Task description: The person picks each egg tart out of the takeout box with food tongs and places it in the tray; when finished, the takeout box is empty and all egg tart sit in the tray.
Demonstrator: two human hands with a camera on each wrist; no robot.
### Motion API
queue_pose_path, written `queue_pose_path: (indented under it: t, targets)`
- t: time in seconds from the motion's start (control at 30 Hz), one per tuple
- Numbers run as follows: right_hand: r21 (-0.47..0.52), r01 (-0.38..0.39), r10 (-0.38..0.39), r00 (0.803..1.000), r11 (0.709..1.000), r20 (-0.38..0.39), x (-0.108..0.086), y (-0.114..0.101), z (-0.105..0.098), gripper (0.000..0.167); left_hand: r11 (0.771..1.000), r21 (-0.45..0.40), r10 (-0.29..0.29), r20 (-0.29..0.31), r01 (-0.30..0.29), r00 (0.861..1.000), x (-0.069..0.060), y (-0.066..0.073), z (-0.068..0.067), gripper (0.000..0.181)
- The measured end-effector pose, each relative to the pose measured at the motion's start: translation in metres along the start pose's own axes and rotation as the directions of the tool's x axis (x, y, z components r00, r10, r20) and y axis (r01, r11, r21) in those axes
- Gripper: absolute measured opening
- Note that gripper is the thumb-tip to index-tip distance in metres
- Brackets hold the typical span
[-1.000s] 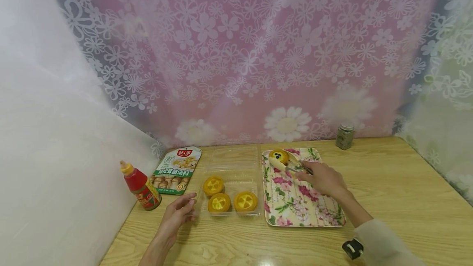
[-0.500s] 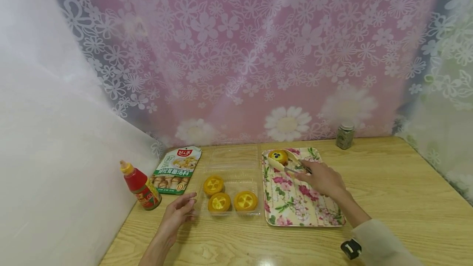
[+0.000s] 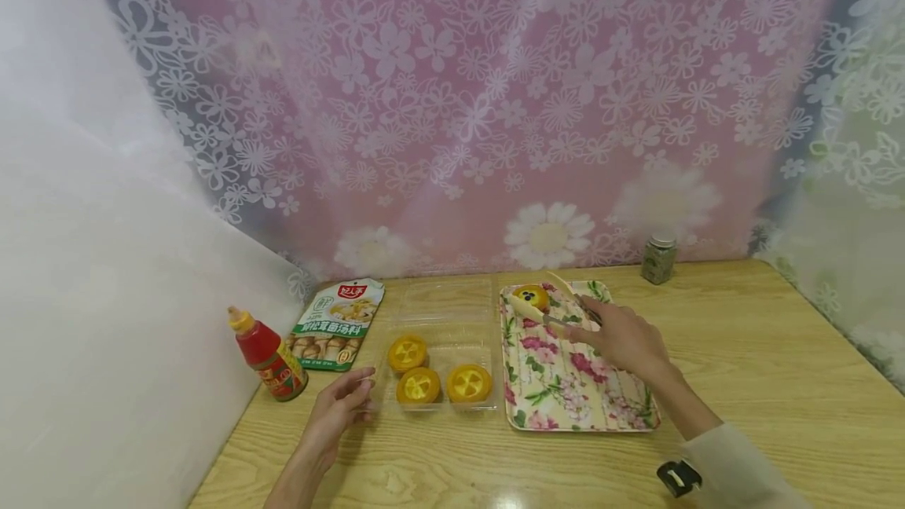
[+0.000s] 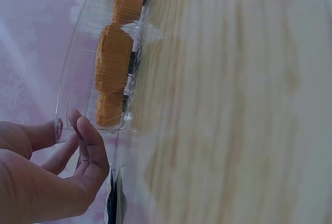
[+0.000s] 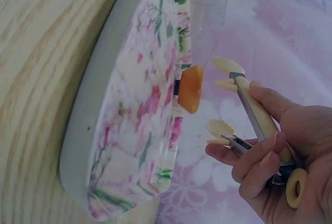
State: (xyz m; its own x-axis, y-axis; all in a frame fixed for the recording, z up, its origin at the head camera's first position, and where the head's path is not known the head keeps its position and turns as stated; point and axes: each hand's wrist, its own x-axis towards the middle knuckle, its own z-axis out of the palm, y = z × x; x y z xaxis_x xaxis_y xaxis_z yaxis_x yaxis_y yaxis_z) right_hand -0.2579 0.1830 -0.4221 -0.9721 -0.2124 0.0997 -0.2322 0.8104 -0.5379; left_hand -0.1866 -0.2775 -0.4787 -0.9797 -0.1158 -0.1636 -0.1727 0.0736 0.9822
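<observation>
My left hand point(image 3: 341, 403) pinches the left rim of a clear plastic container point(image 3: 463, 336), its thumb point(image 4: 44, 135) and fingertips at the edge. Three yellow tarts, one of them the front-right tart point(image 3: 470, 384), stand in it. My right hand point(image 3: 625, 340) holds a pair of tongs point(image 5: 257, 112) with cream tips. The tongs are spread, one tip on each side of a tart with dark berry-like dots point(image 3: 530, 297). That tart sits at the back left of a floral tray point(image 3: 580, 383). In the right wrist view, the tips stand apart from the tart.
A red sauce bottle point(image 3: 269, 356) and a green-white food packet point(image 3: 335, 324) stand left of the container. Its clear lid point(image 3: 448, 298) lies folded back. Behind the tray, to the right, is a small jar point(image 3: 659, 259). A flowered curtain point(image 3: 452, 140) hangs behind the table.
The tongs have spread wider, the right tip drawing away from the dotted tart, which stays on the tray. My right hand has shifted slightly right. The left hand keeps its place.
</observation>
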Motion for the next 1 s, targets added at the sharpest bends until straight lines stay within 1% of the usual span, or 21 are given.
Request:
queue_pose_path:
  t: [0.17,0.23,0.4,0.5,0.57,0.67,0.73,0.9,1.0]
  targets:
    - [0.021,0.007,-0.007,1.0,1.0,-0.003,-0.006,-0.015,-0.004,0.084,1.0,-0.001,-0.003,-0.005,0.003,1.0,0.0,0.0,0.0,0.041]
    - [0.026,0.022,-0.022,1.0,0.999,-0.009,-0.009,-0.022,-0.005,0.086,1.0,-0.001,-0.003,-0.008,0.003,1.0,0.0,-0.001,0.0,0.041]
    - [0.012,0.067,-0.067,0.997,0.998,-0.035,-0.015,-0.04,-0.006,0.085,1.0,-0.003,-0.009,-0.006,0.009,1.0,0.0,-0.001,0.001,0.042]
    - [0.009,0.08,-0.08,0.996,0.997,-0.04,-0.019,-0.049,-0.005,0.083,1.0,0.001,-0.01,-0.004,0.01,1.0,-0.001,0.0,0.001,0.042]
    - [0.008,0.109,-0.108,0.993,0.994,-0.056,-0.021,-0.055,-0.004,0.082,1.0,0.0,-0.008,-0.006,0.008,1.0,-0.001,0.0,0.001,0.042]
    - [0.017,0.143,-0.142,0.988,0.99,-0.059,-0.023,-0.063,-0.002,0.08,1.0,-0.006,-0.009,-0.009,0.009,1.0,-0.001,0.001,0.001,0.042]
    - [0.039,0.158,-0.156,0.987,0.987,-0.046,-0.025,-0.068,0.0,0.08,1.0,-0.006,-0.007,-0.011,0.007,1.0,-0.002,0.001,0.001,0.042]
    - [0.079,0.165,-0.166,0.986,0.983,0.003,-0.027,-0.08,0.008,0.077,1.0,-0.001,-0.004,-0.012,0.004,1.0,-0.002,0.0,0.002,0.043]
    - [0.074,0.18,-0.182,0.983,0.981,0.016,-0.028,-0.086,0.014,0.077,1.0,0.0,-0.005,-0.016,0.005,1.0,-0.002,0.0,0.002,0.043]
